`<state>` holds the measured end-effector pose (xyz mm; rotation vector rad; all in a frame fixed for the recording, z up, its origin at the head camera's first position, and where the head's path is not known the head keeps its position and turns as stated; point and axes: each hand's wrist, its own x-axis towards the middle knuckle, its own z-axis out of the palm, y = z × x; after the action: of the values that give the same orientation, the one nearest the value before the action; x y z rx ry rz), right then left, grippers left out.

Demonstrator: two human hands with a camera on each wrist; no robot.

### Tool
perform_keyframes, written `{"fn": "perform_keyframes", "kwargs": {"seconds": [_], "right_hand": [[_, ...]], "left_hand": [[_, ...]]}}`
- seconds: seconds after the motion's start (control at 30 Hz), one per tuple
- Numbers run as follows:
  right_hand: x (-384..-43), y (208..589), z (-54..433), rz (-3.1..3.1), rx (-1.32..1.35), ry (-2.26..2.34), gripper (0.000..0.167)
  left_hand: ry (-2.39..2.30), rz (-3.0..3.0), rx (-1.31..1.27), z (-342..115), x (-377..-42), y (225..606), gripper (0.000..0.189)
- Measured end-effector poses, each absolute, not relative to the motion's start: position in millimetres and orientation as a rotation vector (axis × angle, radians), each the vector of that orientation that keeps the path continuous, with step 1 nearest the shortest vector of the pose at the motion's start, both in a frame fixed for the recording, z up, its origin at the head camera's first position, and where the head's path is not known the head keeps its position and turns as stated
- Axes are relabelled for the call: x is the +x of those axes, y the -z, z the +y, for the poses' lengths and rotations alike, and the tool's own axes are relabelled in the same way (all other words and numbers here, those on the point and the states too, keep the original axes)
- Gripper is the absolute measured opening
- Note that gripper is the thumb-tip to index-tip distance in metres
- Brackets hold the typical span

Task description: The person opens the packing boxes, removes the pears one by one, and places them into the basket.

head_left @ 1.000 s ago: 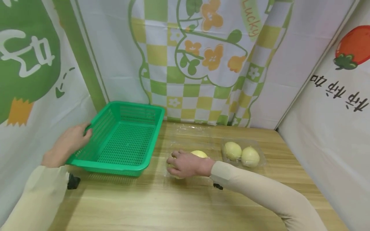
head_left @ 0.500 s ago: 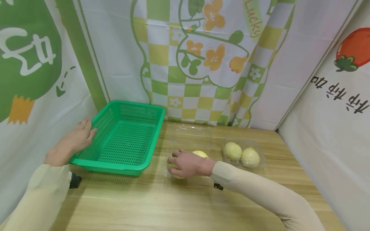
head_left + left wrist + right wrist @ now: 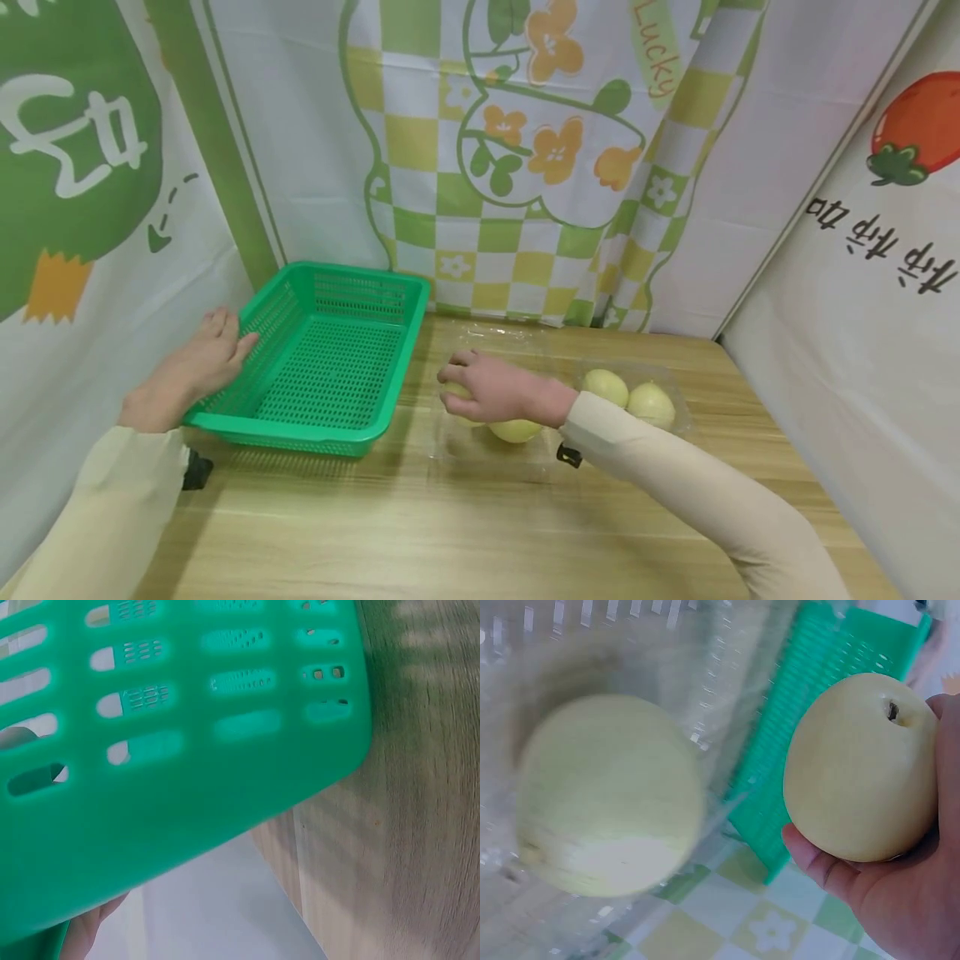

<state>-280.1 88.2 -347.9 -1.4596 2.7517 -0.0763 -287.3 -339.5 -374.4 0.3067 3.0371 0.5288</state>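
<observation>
My right hand holds a pale yellow pear above an opened clear plastic box, thumb and fingers around its sides. Another pear lies in that box, partly hidden by the hand in the head view. At the far left, my left hand rests on the left rim of a green slotted basket. Its fingers lie fairly straight along the rim and the thumb reaches over to the inner side. In the left wrist view the basket's wall hides most of that hand.
Right of the opened box stands another clear plastic box holding two pears. A checked curtain hangs behind the wooden table, with printed cloth walls at both sides.
My right hand has lifted a pear and shifted away from me, uncovering the other pear. The left hand's fingers have loosened and straightened on the basket's rim; the basket stays about where it was.
</observation>
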Motion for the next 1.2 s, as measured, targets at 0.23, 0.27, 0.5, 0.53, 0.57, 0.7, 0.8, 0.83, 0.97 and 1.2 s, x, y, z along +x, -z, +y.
{"fn": "perform_keyframes", "kwargs": {"seconds": [0.23,0.27,0.5,0.53,0.57,0.7,0.8,0.83,0.97,1.2], "right_hand": [[-286.3,333.1,77.3,2.797,-1.619,0.11,0.038],[-286.4,331.7,75.1,2.797,-1.643,0.108,0.037],[-290.9,319.2,57.4,2.8,-1.641,0.151,0.037],[-291.9,316.5,54.4,2.802,-1.637,0.158,0.037],[-293.4,314.1,51.1,2.802,-1.637,0.163,0.038],[-300.0,305.0,38.1,2.808,-1.653,0.168,0.037],[-306.0,299.8,27.1,2.8,-1.67,0.179,0.036],[-307.9,298.3,23.7,2.794,-1.671,0.18,0.036],[-316.5,294.5,12.5,2.772,-1.629,0.199,0.038],[-333.0,291.4,-7.0,2.781,-1.549,0.292,0.037]], "left_hand": [[-0.519,3.02,0.289,-341.2,-288.0,374.9,0.081],[-0.521,3.018,0.287,-341.3,-287.9,375.2,0.081],[-0.535,3.02,0.281,-340.1,-287.0,375.5,0.08],[-0.535,3.021,0.28,-340.0,-287.2,375.5,0.08],[-0.536,3.024,0.281,-340.3,-287.4,375.8,0.08],[-0.536,3.019,0.276,-341.5,-288.0,376.5,0.08],[-0.539,3.016,0.273,-342.5,-287.3,376.2,0.08],[-0.538,3.018,0.273,-342.5,-287.0,375.9,0.08],[-0.536,3.018,0.272,-340.9,-286.1,374.1,0.08],[-0.523,3.033,0.283,-342.1,-285.4,375.2,0.079]]}}
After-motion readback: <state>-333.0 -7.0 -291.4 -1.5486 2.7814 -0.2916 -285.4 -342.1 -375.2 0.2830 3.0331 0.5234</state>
